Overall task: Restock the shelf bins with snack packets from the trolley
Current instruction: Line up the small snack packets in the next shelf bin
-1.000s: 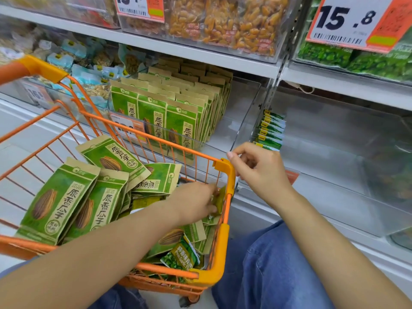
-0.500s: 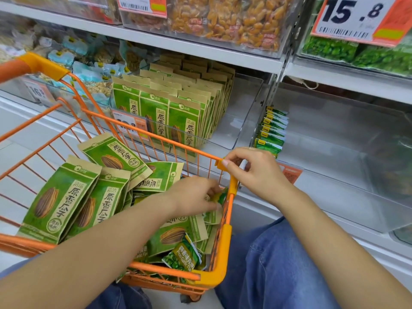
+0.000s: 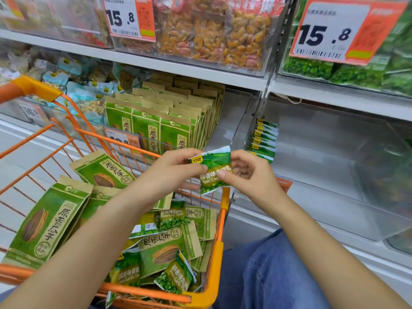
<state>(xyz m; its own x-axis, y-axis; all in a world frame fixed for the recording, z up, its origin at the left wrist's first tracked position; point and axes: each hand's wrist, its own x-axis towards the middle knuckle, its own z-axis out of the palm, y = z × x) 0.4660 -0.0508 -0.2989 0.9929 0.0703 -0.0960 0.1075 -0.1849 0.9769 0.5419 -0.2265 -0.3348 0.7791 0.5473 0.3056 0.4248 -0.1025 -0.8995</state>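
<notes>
While both the left hand [image 3: 178, 168] and right hand [image 3: 249, 175] pinch one garlic pea packet [image 3: 213, 169] above the trolley [image 3: 219, 230], its clear bin [image 3: 334, 175] holds few; many packets remain.

Two large price cards read 15.8: one price card [image 3: 130, 17] hangs at the top left of centre, the other price card [image 3: 334, 30] at the top right, each white with an orange strip on its right side. A smaller orange tag [image 3: 284, 184] sits on the front edge of the lower right shelf. A grey upright shelf post [image 3: 266, 94] divides the two bays. Blue denim trousers [image 3: 274, 270] fill the bottom, right of centre. The pale floor [image 3: 20, 150] shows at the left.
</notes>
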